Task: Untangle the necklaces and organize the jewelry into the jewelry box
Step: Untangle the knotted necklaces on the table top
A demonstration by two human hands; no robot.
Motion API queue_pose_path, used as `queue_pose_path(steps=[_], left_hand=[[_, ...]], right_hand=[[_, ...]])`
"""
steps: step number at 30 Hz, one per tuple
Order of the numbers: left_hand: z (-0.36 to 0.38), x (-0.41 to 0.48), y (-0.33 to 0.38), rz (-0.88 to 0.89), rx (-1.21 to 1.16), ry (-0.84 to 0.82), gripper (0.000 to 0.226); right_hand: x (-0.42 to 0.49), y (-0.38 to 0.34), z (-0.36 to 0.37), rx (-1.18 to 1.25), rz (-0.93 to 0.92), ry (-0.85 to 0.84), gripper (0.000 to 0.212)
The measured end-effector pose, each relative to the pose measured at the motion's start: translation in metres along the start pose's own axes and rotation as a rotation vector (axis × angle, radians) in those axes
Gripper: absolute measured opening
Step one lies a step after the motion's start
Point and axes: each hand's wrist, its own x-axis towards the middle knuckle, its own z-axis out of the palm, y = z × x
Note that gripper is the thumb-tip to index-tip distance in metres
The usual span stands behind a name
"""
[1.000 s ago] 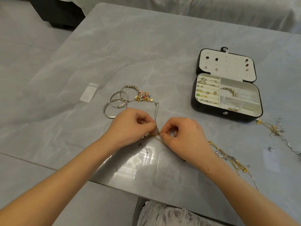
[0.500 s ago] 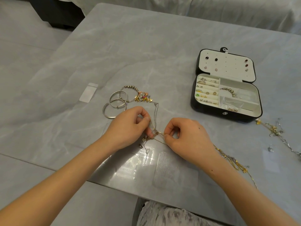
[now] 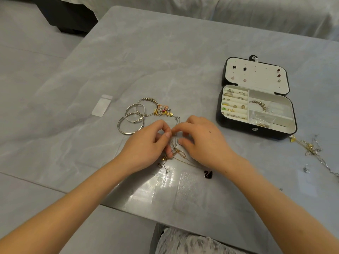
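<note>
My two hands met over the necklaces point(image 3: 175, 153), a knot of thin gold and silver chain lying near the front edge of the tabletop point(image 3: 165, 52), about midway along it. My left hand point(image 3: 146, 143) pinched a strand between thumb and forefinger, with the lower fingers curled down onto the gold clump. My right hand point(image 3: 203, 142) was curled too, its forefinger reaching in to meet the left one at the same strand. I judged it was pinching there as well, though the chain was too fine to see clearly against the skin.

The chains looked almost weightless and completely limp, so they would answer only to a pull, never a push. They also looked slippery and thin enough to kink or snap at a link. I judged that fingertip pinches on either side of a crossing, easing it looser, were the safe hold. A clasp or pendant would give something solid to lift by.

A small dark swan pendant point(image 3: 208, 174) lay beside my right wrist; I could not tell which chain it belonged to. The jewelry box point(image 3: 238, 128) stood open toward the right edge, well apart from the knot. Silver bangles point(image 3: 131, 123) and a beaded bracelet point(image 3: 156, 107) lay just beyond my left hand, and more loose chains point(image 3: 310, 147) lay near the right edge.
</note>
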Motion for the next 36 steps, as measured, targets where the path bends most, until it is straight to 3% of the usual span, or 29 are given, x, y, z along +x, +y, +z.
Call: queue_pose_path(steps=[5, 9, 15, 24, 30, 36], left_hand=[[-0.001, -0.001, -0.001, -0.003, -0.017, 0.022, 0.018], [-0.001, 0.0, -0.001, 0.008, 0.028, 0.047, 0.019], [0.0, 0.001, 0.001, 0.005, 0.064, 0.069, 0.02], [0.001, 0.002, 0.004, -0.011, 0.105, 0.075, 0.02], [0.0, 0.002, 0.002, -0.008, 0.113, 0.072, 0.017], [0.002, 0.003, -0.001, -0.001, 0.181, 0.094, 0.02]], right_hand=[[0.013, 0.004, -0.01, -0.082, -0.054, -0.117, 0.012], [0.014, 0.005, -0.009, -0.101, -0.088, -0.096, 0.012], [0.009, 0.008, -0.01, 0.052, -0.104, 0.024, 0.006], [0.002, 0.007, -0.01, 0.307, -0.068, -0.01, 0.012], [0.0, 0.006, -0.012, 0.166, -0.068, -0.027, 0.002], [-0.006, 0.012, -0.023, 0.033, -0.063, -0.073, 0.032]])
